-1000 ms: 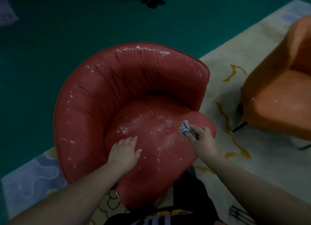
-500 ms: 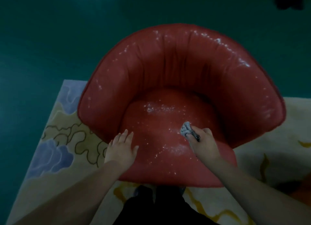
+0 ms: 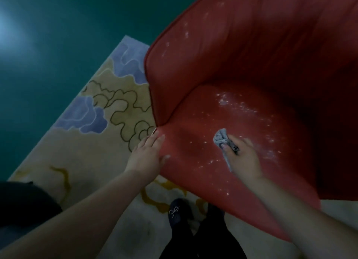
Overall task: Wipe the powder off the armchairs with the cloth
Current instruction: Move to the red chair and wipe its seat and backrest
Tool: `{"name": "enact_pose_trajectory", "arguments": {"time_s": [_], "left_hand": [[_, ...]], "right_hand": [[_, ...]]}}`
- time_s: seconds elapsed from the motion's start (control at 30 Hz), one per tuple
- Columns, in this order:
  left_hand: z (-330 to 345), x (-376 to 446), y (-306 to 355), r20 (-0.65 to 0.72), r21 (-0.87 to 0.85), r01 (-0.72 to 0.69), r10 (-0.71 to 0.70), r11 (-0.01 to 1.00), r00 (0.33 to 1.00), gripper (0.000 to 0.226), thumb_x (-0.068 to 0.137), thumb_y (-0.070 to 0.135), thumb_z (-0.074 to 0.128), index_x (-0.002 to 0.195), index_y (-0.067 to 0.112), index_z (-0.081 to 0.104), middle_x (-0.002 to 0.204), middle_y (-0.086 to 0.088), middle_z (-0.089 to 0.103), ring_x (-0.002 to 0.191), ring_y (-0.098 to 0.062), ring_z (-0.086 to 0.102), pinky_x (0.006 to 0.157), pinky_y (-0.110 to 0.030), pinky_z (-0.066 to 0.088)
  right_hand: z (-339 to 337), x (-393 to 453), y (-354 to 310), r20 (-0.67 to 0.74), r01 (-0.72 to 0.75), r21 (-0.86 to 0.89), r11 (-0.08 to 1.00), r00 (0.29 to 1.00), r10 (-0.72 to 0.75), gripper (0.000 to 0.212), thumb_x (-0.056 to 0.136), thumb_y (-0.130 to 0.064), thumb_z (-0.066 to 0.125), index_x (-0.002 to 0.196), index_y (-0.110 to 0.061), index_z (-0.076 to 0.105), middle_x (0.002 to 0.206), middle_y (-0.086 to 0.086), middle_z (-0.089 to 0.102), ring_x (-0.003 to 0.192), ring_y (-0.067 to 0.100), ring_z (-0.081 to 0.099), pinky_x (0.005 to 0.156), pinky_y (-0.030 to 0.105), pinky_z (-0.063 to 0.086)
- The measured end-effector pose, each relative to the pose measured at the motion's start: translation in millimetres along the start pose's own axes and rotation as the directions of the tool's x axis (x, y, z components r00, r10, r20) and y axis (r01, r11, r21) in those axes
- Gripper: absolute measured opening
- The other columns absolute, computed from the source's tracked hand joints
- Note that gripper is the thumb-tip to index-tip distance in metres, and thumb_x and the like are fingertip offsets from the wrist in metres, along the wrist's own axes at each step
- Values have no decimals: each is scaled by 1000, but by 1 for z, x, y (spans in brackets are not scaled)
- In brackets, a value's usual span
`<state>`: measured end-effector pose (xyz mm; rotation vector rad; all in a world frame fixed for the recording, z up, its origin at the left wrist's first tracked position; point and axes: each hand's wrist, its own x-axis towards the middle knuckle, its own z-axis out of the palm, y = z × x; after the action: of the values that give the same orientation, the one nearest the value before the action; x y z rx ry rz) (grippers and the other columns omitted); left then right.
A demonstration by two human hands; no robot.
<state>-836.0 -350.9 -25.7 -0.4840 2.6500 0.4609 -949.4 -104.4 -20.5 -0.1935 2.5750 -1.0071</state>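
The cloth [image 3: 221, 138] is gripped by the right hand [image 3: 242, 158] on the armchair [image 3: 251, 65] seat, the thickest powder [image 3: 232, 103] lying beyond it toward the backrest, while the flat left hand [image 3: 147, 154] rests on the seat's edge.

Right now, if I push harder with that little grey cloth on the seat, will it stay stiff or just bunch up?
The cloth looks soft and crumpled in the right hand, so it will probably bunch rather than stay flat. The red armchair seems smooth, so the cloth may slide easily. The left hand steadying the seat edge should help.
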Motion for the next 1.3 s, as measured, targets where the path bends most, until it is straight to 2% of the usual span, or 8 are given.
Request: {"name": "enact_pose_trajectory", "arguments": {"time_s": [0.1,0.37,0.53,0.67,0.9,1.1,1.23,1.3], "left_hand": [[30,6,-24,-18,-21,39,-39,999,999,72,91,52,49,151,24,20,159,3,15,144,-21,19,116,-38,23],[110,21,-60,-18,-194,234,-242,953,970,88,82,57,61,152,26,17,161,3,8,146,-21,9,119,-36,14],[140,31,-69,-1,-373,315,-341,873,940,92,79,49,70,152,26,19,161,3,6,145,-24,10,116,-38,16],[160,37,-73,-37,-384,317,-357,867,933,96,78,52,70,153,24,18,161,2,6,146,-22,9,117,-35,12],[177,33,-71,-42,-466,324,-386,823,921,105,76,54,71,154,21,10,161,4,3,146,-17,6,117,-30,8],[179,39,-61,-41,-516,342,-421,785,906,112,72,54,74,154,17,7,161,4,0,147,-16,3,117,-30,8],[179,36,-63,-45,-504,319,-393,803,918,111,72,51,75,154,18,8,161,3,0,147,-16,4,118,-30,9],[178,34,-65,-57,-469,296,-363,832,930,111,72,52,75,154,17,9,161,2,1,147,-16,4,118,-29,9]], "right_hand": [[41,12,5,45,63,16,998,997,-64,38,93,-23,61,130,-19,59,105,2,48,79,-4,46,68,-6,29],[137,53,26,127,251,-23,968,961,-246,38,90,-24,65,127,-21,62,103,-4,46,91,6,49,77,-5,28],[189,90,21,156,484,-135,864,872,-464,38,89,-30,65,127,-24,62,98,-1,44,91,15,48,82,17,34],[235,117,12,115,538,-218,814,843,-526,39,86,-30,66,125,-25,63,101,6,45,96,28,49,87,37,44],[226,82,55,342,771,-246,587,636,-692,45,85,-21,51,128,-25,60,91,9,45,78,30,49,70,41,49],[255,119,20,149,605,-234,761,796,-587,46,82,-7,63,127,-20,63,99,15,46,87,33,51,80,33,43],[267,81,29,386,822,-122,556,555,-736,35,91,-29,49,121,-23,66,91,8,46,81,24,46,70,31,41],[246,79,50,472,841,-132,525,519,-713,56,97,-57,31,113,-19,69,91,3,47,85,15,42,72,27,35]]}}
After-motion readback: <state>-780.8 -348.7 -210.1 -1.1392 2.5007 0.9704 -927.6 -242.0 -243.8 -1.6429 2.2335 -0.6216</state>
